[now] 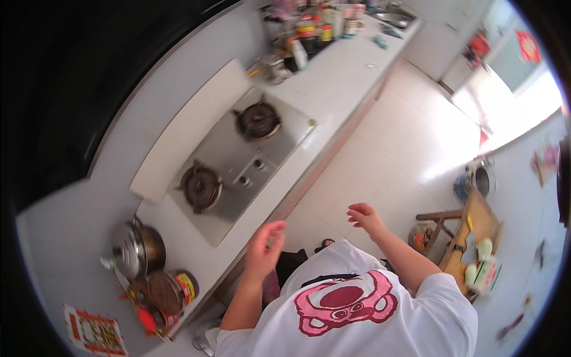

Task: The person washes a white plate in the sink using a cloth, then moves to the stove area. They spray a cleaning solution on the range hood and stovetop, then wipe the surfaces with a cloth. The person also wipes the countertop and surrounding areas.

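Observation:
My left hand [266, 247] hovers beside the front edge of the white countertop [285, 174], fingers bent and thumb apart, holding nothing. Over the pale tiled floor [374, 156], my right hand [366, 217] is raised with loosely curled fingers and nothing in it. Closest to the left hand is a two-burner gas stove [232, 196] set into the counter. Its near burner [200, 186] and far burner [258, 119] carry no pots. Two knobs, one of them the near knob [244, 180], sit between the burners.
A lidded steel pot [145, 250] and a round brown-lidded container [166, 292] stand at the counter's near end. Bottles [308, 35] crowd the far end before a sink [392, 18]. On my right, a wooden stand [479, 218] bears a cleaver [469, 250] and pale vegetables [485, 249].

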Available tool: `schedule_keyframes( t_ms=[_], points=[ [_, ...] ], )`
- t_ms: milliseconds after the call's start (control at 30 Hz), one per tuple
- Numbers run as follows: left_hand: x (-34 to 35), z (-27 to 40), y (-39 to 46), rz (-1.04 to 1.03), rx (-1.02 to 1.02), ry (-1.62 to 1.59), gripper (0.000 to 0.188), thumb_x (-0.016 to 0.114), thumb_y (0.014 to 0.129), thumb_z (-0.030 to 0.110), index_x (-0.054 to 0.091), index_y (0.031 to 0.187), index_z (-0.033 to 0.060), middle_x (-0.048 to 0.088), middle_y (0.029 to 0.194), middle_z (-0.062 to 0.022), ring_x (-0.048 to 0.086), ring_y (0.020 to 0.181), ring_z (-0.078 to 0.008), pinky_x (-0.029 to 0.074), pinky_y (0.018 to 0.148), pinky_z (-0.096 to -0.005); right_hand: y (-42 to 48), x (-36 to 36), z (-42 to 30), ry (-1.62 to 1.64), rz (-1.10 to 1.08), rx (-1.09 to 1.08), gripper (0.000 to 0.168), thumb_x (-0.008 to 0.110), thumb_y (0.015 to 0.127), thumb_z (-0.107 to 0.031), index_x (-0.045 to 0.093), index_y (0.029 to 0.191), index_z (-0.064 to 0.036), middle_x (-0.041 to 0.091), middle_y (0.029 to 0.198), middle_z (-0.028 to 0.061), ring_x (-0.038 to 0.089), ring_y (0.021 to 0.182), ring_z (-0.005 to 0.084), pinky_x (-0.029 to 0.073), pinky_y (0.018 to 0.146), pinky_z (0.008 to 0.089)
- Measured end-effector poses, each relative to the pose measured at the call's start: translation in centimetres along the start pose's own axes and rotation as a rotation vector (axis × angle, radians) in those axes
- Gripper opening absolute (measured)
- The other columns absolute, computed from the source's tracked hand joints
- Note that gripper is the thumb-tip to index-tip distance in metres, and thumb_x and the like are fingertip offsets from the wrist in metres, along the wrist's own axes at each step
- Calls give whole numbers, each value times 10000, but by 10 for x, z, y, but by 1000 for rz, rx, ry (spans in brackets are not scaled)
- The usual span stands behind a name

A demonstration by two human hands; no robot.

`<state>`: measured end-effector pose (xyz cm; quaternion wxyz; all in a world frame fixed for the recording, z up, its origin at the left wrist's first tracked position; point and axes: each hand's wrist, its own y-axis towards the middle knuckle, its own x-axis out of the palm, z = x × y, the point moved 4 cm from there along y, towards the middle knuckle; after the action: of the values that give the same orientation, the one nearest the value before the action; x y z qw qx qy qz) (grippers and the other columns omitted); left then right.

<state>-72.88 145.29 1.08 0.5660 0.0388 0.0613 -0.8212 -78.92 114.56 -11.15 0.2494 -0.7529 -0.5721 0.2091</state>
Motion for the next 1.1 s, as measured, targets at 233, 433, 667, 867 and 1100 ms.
schedule_keyframes(
  t_ms=[233, 433, 667, 867, 1100],
  points=[
    [192, 92, 66, -564, 486, 476, 283, 647, 824, 128, 599, 1087, 34, 614, 1074, -124, 587, 997, -294, 470, 867, -367, -78, -178, 40, 417, 409, 8, 245, 621, 875, -154, 573, 1101, -74, 644, 963, 23, 602, 805, 100, 469, 657, 232],
    [226, 38, 156, -613, 398, 668, 243, 635, 817, 166, 614, 1015, 27, 615, 1001, -137, 594, 943, -316, 484, 831, -370, -52, -212, 55, 632, 474, 51, 216, 613, 868, -125, 578, 1075, -75, 639, 930, 13, 591, 765, 88, 455, 632, 221],
    [153, -88, 400, -157, 20, 1106, 183, 615, 797, 195, 636, 937, 79, 614, 969, -154, 596, 933, -337, 496, 804, -430, 38, -228, -45, 408, 409, -70, 173, 589, 885, -106, 590, 1052, -62, 645, 925, 21, 592, 771, 88, 445, 635, 216],
    [110, -156, 538, 79, -325, 1323, 259, 594, 826, 155, 574, 1065, 56, 554, 1107, -153, 568, 1029, -330, 508, 841, -421, 100, -271, -91, 292, 491, 106, 160, 594, 889, -101, 597, 1043, -60, 648, 923, 19, 592, 769, 84, 441, 633, 216],
    [80, -194, 592, -54, -371, 1519, 183, 569, 855, 112, 558, 1022, 37, 582, 1048, -157, 582, 990, -344, 521, 790, -433, 156, -316, -115, 267, 541, 124, 139, 577, 912, -132, 596, 1041, -84, 640, 902, -14, 580, 742, 56, 441, 616, 191]
  ],
)
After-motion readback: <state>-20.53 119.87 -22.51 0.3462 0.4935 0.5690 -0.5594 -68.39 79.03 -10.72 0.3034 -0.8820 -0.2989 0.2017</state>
